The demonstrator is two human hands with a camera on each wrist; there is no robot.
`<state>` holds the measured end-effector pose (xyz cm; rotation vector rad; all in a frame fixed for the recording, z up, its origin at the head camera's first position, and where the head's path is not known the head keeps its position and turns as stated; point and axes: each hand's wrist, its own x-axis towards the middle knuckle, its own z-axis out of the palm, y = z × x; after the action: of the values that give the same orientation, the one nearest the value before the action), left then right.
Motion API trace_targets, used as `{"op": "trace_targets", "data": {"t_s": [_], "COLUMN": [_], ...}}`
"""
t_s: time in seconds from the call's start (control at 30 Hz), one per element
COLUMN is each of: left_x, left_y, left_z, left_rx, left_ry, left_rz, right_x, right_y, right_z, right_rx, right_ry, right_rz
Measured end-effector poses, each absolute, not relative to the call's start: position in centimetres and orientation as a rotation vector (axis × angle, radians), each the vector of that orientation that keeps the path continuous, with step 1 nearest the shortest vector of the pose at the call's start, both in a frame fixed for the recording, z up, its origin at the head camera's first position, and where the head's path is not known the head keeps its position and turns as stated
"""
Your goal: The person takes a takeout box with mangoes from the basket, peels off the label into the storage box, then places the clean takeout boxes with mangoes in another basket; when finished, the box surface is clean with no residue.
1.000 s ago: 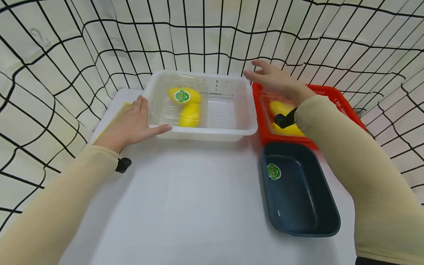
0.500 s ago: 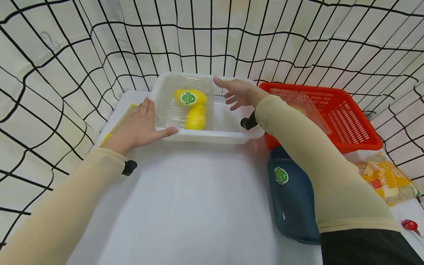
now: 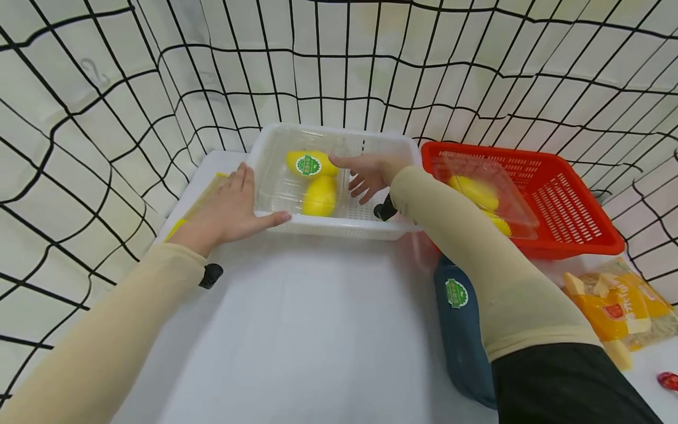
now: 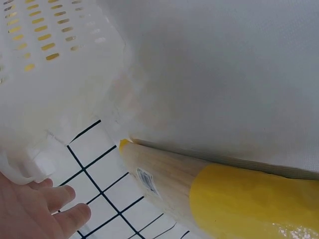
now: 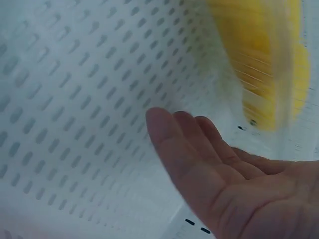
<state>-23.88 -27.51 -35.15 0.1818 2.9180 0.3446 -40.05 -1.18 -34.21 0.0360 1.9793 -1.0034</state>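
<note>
A white perforated basket stands at the back of the table. In its left half sits a clear plastic box with two yellow, mango-like fruits, one bearing a green sticker. My left hand rests at the basket's left end, fingers straight, thumb along the front rim. In the left wrist view its fingers show by the rim. Inside the right half, my right hand hovers with nothing in it. Its thumb points at the box, and in the right wrist view its fingers are loosely extended over the perforated floor.
A red basket on the right holds another clear box with yellow fruits. My right sleeve partly covers a dark blue tub. A yellow-orange bag lies far right. A yellow-banded package lies beside my left hand. Black wire mesh surrounds the table.
My right hand has moved left from above the red basket and down into the white basket's right half. The view has shifted slightly rightward. My left hand stays at the basket's end.
</note>
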Motion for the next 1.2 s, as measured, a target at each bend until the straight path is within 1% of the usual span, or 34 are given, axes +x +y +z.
{"op": "trace_targets", "data": {"t_s": [0.17, 0.33, 0.53, 0.87, 1.2], "left_x": [-23.8, -23.7, -23.6, -23.8, -23.9], "left_y": [-27.4, -27.3, -27.3, -27.3, -27.2], "left_z": [-35.1, -35.1, -35.1, -35.1, -35.1], "left_rx": [0.186, 0.187, 0.193, 0.21, 0.185], "left_ry": [2.928, 2.923, 2.933, 2.923, 2.918], "left_rz": [0.357, 0.379, 0.382, 0.357, 0.376], "right_x": [-40.2, -40.0, -39.7, -39.4, -39.2], "right_y": [-1.5, -1.5, -1.6, -2.4, -2.7], "right_z": [-34.8, -34.6, -33.8, -33.4, -32.9], "right_rx": [0.035, 0.005, -0.004, 0.11, 0.086], "right_ry": [1.977, 1.963, 1.844, 1.693, 1.653], "right_rz": [-0.955, -0.958, -1.11, -1.367, -1.437]}}
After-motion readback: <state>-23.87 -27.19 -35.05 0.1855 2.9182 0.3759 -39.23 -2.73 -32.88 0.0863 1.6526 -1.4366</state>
